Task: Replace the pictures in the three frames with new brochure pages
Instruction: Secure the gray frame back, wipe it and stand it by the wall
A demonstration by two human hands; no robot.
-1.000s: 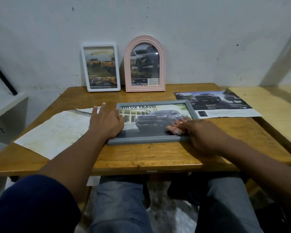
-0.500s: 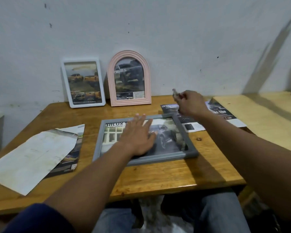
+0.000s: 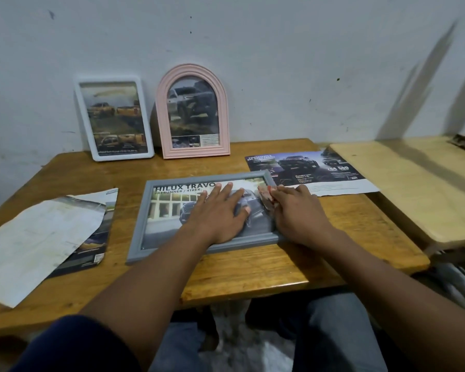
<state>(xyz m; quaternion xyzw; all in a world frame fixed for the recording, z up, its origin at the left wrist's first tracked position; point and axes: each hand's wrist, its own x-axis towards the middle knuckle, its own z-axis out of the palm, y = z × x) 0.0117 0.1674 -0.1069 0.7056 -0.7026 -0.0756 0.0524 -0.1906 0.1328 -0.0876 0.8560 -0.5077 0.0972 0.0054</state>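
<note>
Grey frame (image 3: pixel 172 216) near table (image 3: pixel 239 275) edge | left hand (image 3: pixel 218 213) flat on it | right hand (image 3: pixel 295 210) clutches reddish wad (image 3: pixel 265 196) at rim

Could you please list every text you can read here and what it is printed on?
"HILUX TRAVO": page in the grey frame.
"PRERUNNER / 4TREX": beneath it, same page.
"POWERTRAIN &": start of the heading on the brochure page at the right; the rest is blurred.
White frame, pink frame, papers at the left: print too small or blurred to read.

Grey frame (image 3: pixel 204 247), pink frame (image 3: pixel 192 73), white frame (image 3: pixel 91 146).
</note>
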